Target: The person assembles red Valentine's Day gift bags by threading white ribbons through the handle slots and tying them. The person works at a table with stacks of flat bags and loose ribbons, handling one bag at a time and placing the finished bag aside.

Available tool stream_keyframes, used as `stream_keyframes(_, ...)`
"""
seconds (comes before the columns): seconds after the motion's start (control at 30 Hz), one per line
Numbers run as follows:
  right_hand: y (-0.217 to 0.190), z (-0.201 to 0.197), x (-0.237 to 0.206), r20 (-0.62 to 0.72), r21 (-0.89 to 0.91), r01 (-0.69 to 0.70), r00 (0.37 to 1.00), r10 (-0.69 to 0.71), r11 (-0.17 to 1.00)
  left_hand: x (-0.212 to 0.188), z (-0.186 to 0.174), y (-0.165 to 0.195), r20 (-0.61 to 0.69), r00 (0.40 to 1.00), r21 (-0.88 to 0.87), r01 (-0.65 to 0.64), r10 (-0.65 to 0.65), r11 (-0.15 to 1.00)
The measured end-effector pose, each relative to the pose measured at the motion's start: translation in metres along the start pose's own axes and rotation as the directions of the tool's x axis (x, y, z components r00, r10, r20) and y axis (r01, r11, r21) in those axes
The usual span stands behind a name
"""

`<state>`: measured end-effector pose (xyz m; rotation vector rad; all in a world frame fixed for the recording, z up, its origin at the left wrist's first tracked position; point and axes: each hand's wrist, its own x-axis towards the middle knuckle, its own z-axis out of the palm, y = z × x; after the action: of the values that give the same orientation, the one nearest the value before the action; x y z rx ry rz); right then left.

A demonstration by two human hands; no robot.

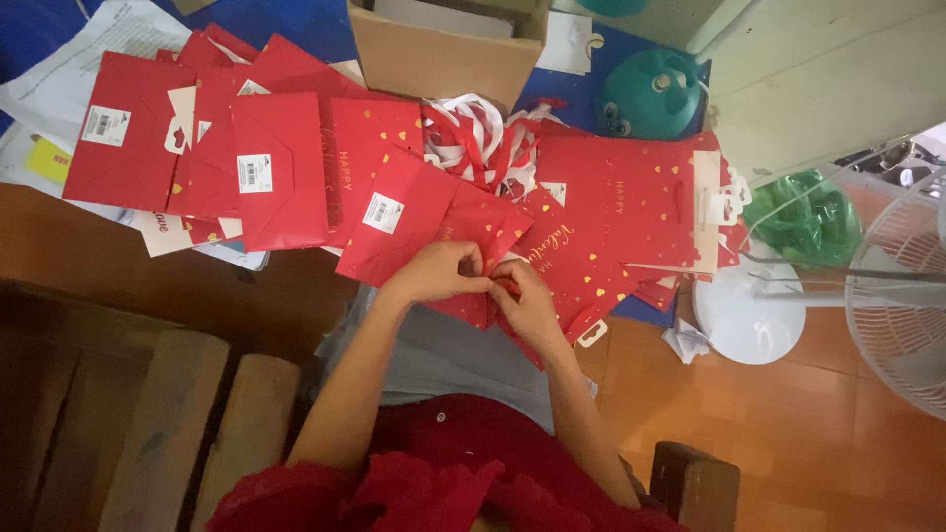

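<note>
At the centre of the frame I see my left hand (439, 273) and right hand (524, 300) closed together, fingertips pinching the edge of a red paper gift bag (473, 232) with gold hearts; what exactly sits between the fingers I can't make out, perhaps a ribbon end. The bag lies over my lap, just below a tangle of red and white ribbons (483, 138). More flat red bags (281, 172) fan out toward the upper left. A cardboard box (443, 54) stands at top centre, and a white fan (902, 296) fills the right edge.
</note>
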<state>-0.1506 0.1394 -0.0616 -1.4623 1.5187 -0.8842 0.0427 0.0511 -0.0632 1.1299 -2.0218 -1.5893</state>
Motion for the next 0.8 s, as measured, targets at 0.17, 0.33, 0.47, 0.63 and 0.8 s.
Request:
stream_keyframes(0.17,0.003,0.001,0.001,0.005,-0.11,-0.011,1.0,0.011,0.994,0.001,-0.001,0.003,0.008,1.0,-0.005,0.026,-0.026,1.0)
stream_keyframes(0.33,0.004,0.001,0.002,-0.015,0.068,-0.055,0.998,0.056,0.996,0.0,0.0,0.003,-0.015,1.0,-0.016,0.002,-0.002,1.0)
stream_keyframes(0.47,-0.001,-0.002,0.001,0.006,-0.061,0.014,1.0,-0.013,0.998,0.0,0.001,0.003,-0.016,1.0,0.0,-0.001,0.001,1.0)
stream_keyframes(0.63,0.003,0.0,0.0,-0.018,-0.011,0.052,0.998,-0.052,0.999,-0.002,0.001,0.007,-0.027,0.999,-0.022,0.035,-0.036,0.999)
stream_keyframes(0.8,0.023,-0.001,0.004,-0.039,0.041,-0.147,0.988,0.148,0.988,0.0,0.001,0.007,-0.017,1.0,0.051,0.012,-0.011,0.999)
